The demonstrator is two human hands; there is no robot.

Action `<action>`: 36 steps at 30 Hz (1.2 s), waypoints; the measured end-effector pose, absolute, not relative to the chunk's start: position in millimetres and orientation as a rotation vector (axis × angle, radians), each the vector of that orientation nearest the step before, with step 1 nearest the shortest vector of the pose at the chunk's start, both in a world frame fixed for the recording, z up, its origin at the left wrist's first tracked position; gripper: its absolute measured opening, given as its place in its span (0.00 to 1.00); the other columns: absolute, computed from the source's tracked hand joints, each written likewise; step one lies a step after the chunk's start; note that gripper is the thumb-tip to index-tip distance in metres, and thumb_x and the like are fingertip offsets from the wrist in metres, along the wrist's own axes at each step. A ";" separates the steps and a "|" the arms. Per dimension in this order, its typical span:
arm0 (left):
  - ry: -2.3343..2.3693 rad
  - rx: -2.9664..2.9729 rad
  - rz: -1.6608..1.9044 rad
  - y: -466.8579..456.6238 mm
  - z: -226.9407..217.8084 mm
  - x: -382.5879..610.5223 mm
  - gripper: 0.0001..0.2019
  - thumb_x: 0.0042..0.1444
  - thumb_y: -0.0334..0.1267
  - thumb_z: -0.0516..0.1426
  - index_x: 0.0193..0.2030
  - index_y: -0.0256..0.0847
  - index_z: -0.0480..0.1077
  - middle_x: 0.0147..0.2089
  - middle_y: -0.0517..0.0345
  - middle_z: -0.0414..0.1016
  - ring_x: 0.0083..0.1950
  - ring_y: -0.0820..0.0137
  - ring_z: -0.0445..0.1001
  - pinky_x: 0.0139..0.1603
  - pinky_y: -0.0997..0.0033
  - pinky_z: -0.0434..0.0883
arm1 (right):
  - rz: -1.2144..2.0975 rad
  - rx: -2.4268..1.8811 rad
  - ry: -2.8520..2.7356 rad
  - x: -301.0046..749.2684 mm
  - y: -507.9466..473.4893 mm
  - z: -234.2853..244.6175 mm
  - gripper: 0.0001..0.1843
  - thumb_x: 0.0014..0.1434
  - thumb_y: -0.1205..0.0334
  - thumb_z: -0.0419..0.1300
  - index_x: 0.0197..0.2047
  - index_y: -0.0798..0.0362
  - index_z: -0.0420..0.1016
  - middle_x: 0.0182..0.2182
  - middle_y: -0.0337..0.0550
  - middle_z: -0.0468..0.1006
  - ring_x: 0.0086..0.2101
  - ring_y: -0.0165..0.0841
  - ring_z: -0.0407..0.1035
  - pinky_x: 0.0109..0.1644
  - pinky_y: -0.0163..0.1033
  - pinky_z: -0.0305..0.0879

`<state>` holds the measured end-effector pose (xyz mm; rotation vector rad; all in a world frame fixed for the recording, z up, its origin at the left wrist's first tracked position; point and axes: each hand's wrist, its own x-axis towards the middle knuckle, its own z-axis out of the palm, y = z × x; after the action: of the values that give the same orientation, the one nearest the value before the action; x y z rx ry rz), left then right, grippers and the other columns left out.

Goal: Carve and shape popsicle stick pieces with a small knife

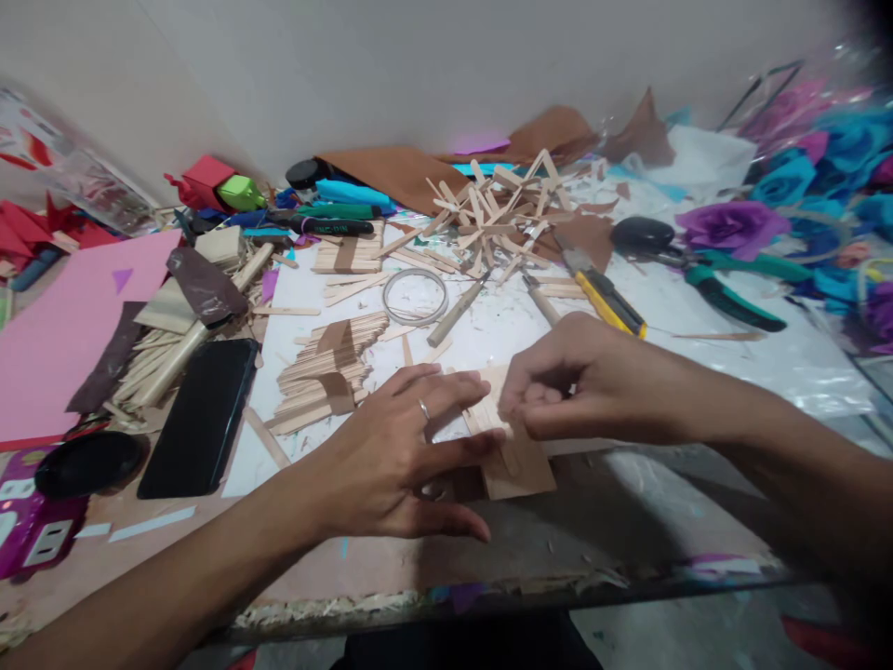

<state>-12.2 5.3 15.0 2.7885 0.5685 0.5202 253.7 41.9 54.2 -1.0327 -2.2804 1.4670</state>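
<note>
My left hand (401, 456), with a ring on one finger, is spread, its fingertips resting on a craft stick (512, 454) and the thin wooden board (534, 473) beneath it. Over the board's right side my right hand (576, 381) is curled closed. Whatever its fingers pinch, if anything, is hidden. Beyond the hands lie two slim wooden-handled tools, one to the left (457, 314) and another wooden-handled tool (540, 302) close to my right knuckles. A yellow and black utility knife (606, 300) lies just behind my right hand.
Banded craft sticks (325, 368) lie left of centre, near a thin tape ring (385, 302). A loose stick heap (488, 219) stands behind. A black phone (199, 419) is at left. Green-handled pliers (732, 293) and paper flowers (732, 228) are at right.
</note>
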 end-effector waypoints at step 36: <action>0.544 2.798 0.752 8.1 11.0 -15.8 0.28 0.59 0.59 0.66 0.59 0.45 0.73 0.57 0.44 0.79 0.59 0.53 0.76 0.60 0.46 0.69 | 0.998 -0.634 -2.715 258.8 55.9 40.8 0.10 0.69 0.58 0.63 0.44 0.55 0.83 0.32 0.40 0.79 0.33 0.30 0.71 0.39 0.36 0.58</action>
<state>-15.8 8.1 11.0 2.7982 0.5439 0.7521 258.8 55.9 40.8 -0.6337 -2.7151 0.9978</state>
